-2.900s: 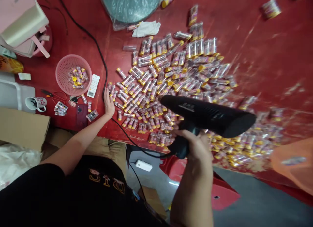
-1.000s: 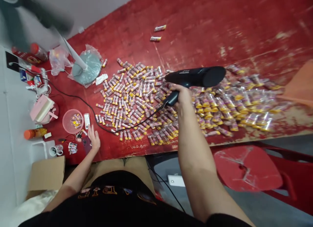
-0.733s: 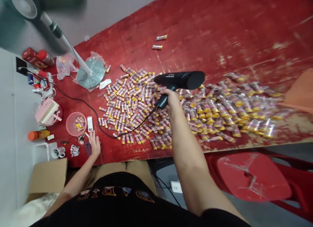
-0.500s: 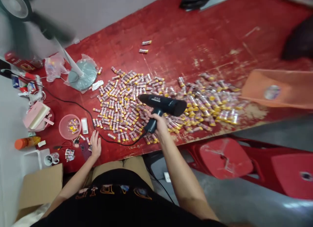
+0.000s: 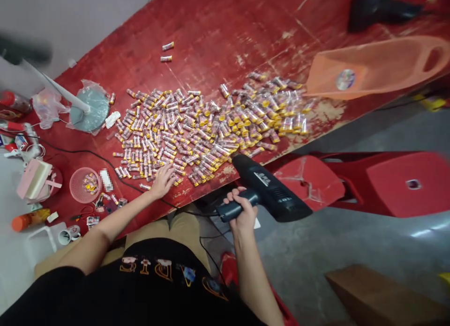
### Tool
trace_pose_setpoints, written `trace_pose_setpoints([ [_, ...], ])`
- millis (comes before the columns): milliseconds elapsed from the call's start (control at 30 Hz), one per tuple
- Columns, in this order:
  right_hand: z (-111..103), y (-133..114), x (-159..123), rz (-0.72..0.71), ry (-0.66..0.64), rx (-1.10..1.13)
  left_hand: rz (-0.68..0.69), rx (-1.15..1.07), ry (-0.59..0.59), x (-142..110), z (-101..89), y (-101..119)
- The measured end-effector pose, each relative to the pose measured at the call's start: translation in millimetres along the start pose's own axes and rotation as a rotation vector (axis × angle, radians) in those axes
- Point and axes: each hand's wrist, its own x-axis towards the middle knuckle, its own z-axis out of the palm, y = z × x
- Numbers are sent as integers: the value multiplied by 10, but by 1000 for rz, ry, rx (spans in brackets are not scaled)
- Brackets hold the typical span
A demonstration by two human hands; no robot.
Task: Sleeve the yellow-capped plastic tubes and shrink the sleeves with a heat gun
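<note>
Along the near edge of the red worktop (image 5: 218, 45), from left to right: left hand (image 5: 163, 181) open, its grip apart, fingers spread at the rim of a loose heap of small yellow-capped tubes in clear film (image 5: 211, 134), probably light, slippery and quick to roll, so best pinched singly across the middle. Then right hand (image 5: 239, 212), its grip clamped around the handle of a black hair dryer (image 5: 272, 192), held just past the edge, stiff, heavier-looking, safest by that handle.

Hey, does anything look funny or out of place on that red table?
Yes! Two tubes lie all alone, far from the big pile, so they look left behind. The red table also has a pale, scraped patch near its edge, where the paint has worn off.
</note>
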Motion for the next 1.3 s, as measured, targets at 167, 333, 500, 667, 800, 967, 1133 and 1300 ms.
trace_pose_setpoints([
  [167, -322, 49, -108, 138, -40, 27, 117, 52, -196, 359, 433, 323],
  [333, -706, 264, -561, 286, -61, 61, 88, 123, -260, 368, 706, 336],
  [500, -891, 474, -543, 369, -72, 131, 126, 181, -278, 502, 808, 207],
  [667, -898, 554, -436, 346, -48, 227, 206, 230, -303, 714, 841, 115],
  [800, -869, 569, -567, 371, -63, 219, 274, 233, -356, 783, 830, 81],
  [967, -832, 650, -705, 385, -85, 194, 272, 257, -404, 829, 780, 88],
  [1133, -824, 709, -634, 363, -93, 197, 277, 324, -350, 985, 706, 142],
  [1300, -743, 559, -293, 182, 21, 295, 364, 376, -168, 1389, 864, 395],
])
